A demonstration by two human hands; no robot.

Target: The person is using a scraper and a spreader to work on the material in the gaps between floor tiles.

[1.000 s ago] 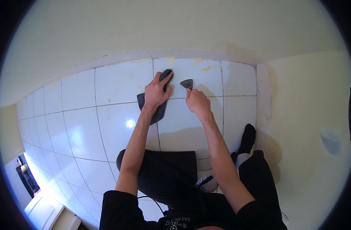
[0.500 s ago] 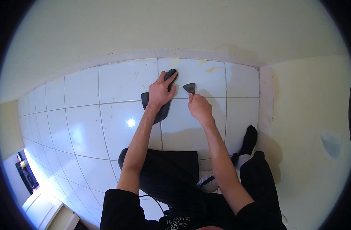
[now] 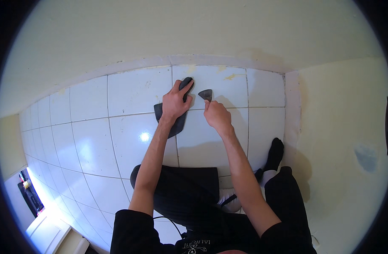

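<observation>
From where I stand, the worry is the small gap between the two tools. The scraper's (image 3: 205, 94) dark, fan-shaped blade sits just right of the left hand's (image 3: 175, 104) thumb, so a slip of the right hand (image 3: 217, 114) to the left could nick a bare knuckle. Glossy tiles (image 3: 136, 97) could make an edge skid, and a blade tipped too steeply might scratch the glaze or catch in a grout line. If the left wrist rolls, I'd expect the black pan (image 3: 178, 126) to tilt and spill anything on it; I can't see what it carries, if anything.

As for the grips, the right hand is closed around the scraper's handle, with the blade sticking out beyond the fist on its far side. I can't tell whether it touches the floor. The left hand is wrapped over the pan's handle, whose tip pokes out far and right; the broad plate spreads near and left, partly under the wrist. Yellowish stains (image 3: 234, 76) lie farther off, by the wall (image 3: 194, 29).
</observation>
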